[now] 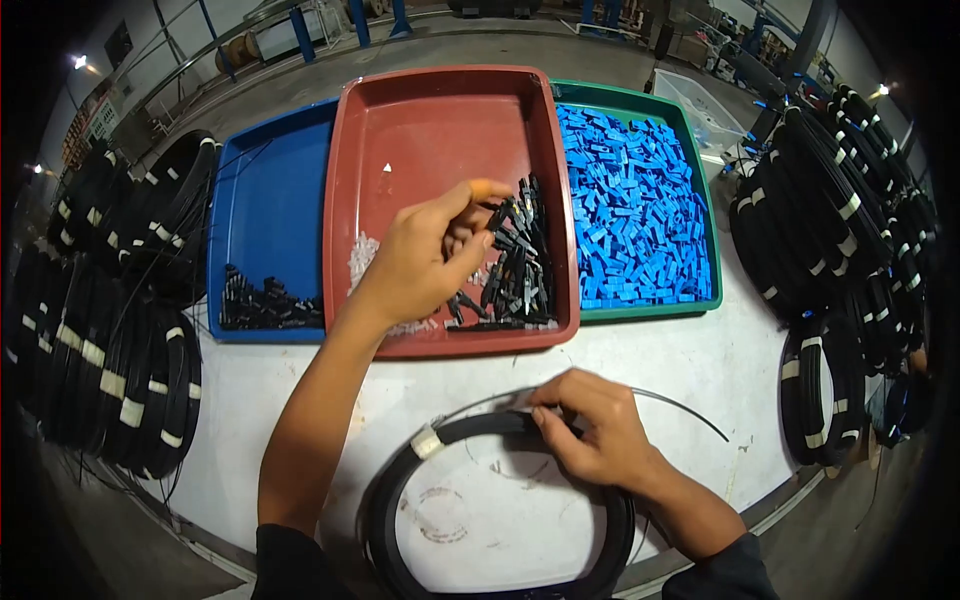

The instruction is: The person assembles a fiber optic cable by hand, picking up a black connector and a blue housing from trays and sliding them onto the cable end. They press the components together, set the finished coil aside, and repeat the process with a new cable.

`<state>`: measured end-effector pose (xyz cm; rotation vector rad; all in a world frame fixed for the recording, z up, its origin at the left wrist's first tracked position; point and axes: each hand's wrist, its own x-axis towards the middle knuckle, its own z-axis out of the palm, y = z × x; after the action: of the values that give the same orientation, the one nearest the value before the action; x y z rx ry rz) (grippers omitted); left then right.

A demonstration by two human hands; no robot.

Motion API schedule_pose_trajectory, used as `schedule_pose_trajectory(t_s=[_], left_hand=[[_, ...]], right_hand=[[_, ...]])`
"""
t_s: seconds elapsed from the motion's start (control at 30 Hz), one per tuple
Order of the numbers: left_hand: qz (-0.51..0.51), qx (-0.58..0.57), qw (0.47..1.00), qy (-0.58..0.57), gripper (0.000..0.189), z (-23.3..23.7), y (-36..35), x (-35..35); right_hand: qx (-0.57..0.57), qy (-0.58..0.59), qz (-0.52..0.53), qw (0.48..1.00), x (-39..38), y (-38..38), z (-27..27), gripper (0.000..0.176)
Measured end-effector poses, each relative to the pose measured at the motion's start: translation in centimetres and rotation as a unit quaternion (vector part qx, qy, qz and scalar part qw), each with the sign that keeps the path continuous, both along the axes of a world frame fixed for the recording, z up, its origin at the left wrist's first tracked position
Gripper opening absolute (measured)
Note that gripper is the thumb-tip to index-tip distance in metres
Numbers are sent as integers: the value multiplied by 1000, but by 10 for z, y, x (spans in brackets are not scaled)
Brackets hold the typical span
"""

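My left hand (425, 250) is over the red tray (430, 120), its thumb and forefinger pinched on a small black part (497, 215) beside a pile of black parts (525, 260). Small clear pieces (362, 258) lie in the same tray, partly hidden by my left hand. On the white table my right hand (590, 425) grips the top of a black cable coil (390, 500) wrapped with a white tape band. A loose cable end (690, 408) sticks out to the right of that hand.
A blue tray (270, 200) at the left holds black parts (265, 300). The green tray (712, 250) at the right holds many blue pieces (630, 210). Stacked black coils stand at the left (110, 370) and right (810, 220). A clear bin (695, 105) is behind.
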<state>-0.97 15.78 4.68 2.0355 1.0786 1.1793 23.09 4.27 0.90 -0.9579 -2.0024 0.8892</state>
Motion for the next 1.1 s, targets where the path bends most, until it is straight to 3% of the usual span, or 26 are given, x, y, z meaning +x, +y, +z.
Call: schedule_pose_trajectory(t_s=[0.17, 0.33, 0.53, 0.6, 0.73, 0.8, 0.87, 0.93, 1.0, 1.1], left_hand=[[-88, -175, 971, -137, 47, -14, -71, -7], [-76, -111, 990, -43, 41, -30, -108, -2], [-66, -138, 984, -95, 35, -55, -123, 5], [-55, -81, 989, -109, 34, -58, -121, 4], [-45, -115, 985, -122, 33, -56, -123, 6], [-36, -123, 980, -150, 30, -56, -123, 8], [-24, -134, 974, -182, 29, -58, -124, 10], [-16, -107, 984, -139, 26, -58, -125, 9], [-19, -100, 992, -80, 36, -50, -127, 8], [30, 49, 998, 9, 55, -53, -125, 8]], right_hand=[[45, 21, -7, 999, 0, 3, -7, 8], [39, 24, -9, 999, -2, 1, -6, 13], [-17, 31, -22, 999, 3, 1, -7, 14], [-7, 36, -29, 999, 3, 1, -8, 12], [2, 30, -20, 999, 2, 4, -11, 12], [121, 68, -19, 990, -1, 7, -17, 11], [94, 56, -18, 994, 1, 6, -13, 12], [66, 44, -15, 997, 3, 4, -12, 13], [67, 60, -42, 995, 2, 3, -12, 13], [79, 60, -42, 994, 2, 2, -9, 12]])
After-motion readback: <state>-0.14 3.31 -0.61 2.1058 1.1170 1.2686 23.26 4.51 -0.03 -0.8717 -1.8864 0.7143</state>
